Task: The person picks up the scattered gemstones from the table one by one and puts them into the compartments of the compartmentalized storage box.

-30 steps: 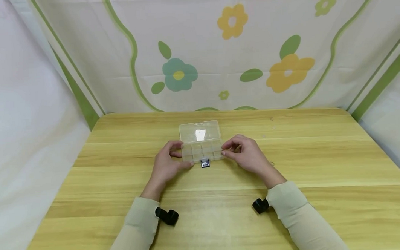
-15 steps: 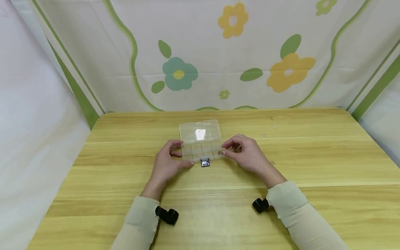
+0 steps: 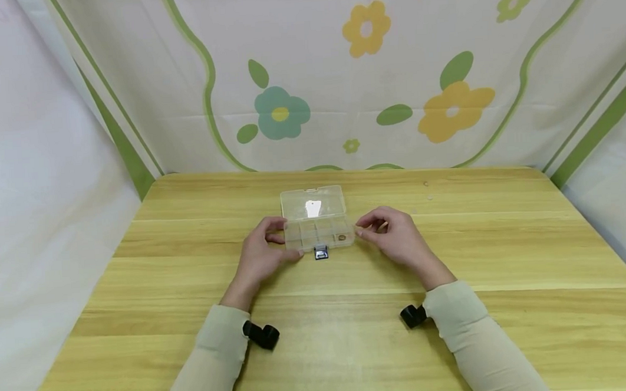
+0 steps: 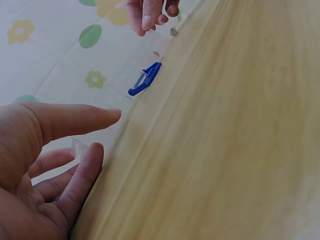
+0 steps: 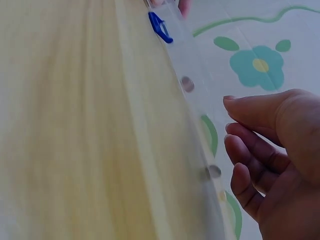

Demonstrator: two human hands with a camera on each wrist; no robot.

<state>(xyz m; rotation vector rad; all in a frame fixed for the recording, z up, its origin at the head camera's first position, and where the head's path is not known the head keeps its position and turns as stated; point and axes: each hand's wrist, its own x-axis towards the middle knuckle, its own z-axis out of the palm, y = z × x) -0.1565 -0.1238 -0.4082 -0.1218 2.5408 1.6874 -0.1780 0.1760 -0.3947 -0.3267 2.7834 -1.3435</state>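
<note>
A clear plastic compartment box (image 3: 308,237) stands on the table, its lid (image 3: 298,203) raised at the back and a blue latch (image 3: 321,252) hanging at the front. My left hand (image 3: 263,251) holds the box's left end, thumb at the front corner and fingers at the side. A small round brownish thing (image 3: 342,237), ring-like in the head view, lies in the front right compartment; the right wrist view shows it through the wall as a shiny disc (image 5: 187,84). Just right of the box, apart from it, my right hand (image 3: 395,235) has loosely bent fingers and nothing visible between them.
Tiny pale things (image 3: 426,183) lie on the wooden table (image 3: 331,342) at the back right. A small round metallic thing (image 5: 213,171) lies on the table near my right hand. A white flowered cloth (image 3: 328,70) hangs behind the table.
My right hand has let go of the small round thing, which now lies in the front right compartment, and has drawn back to the right. The left hand stays on the box.
</note>
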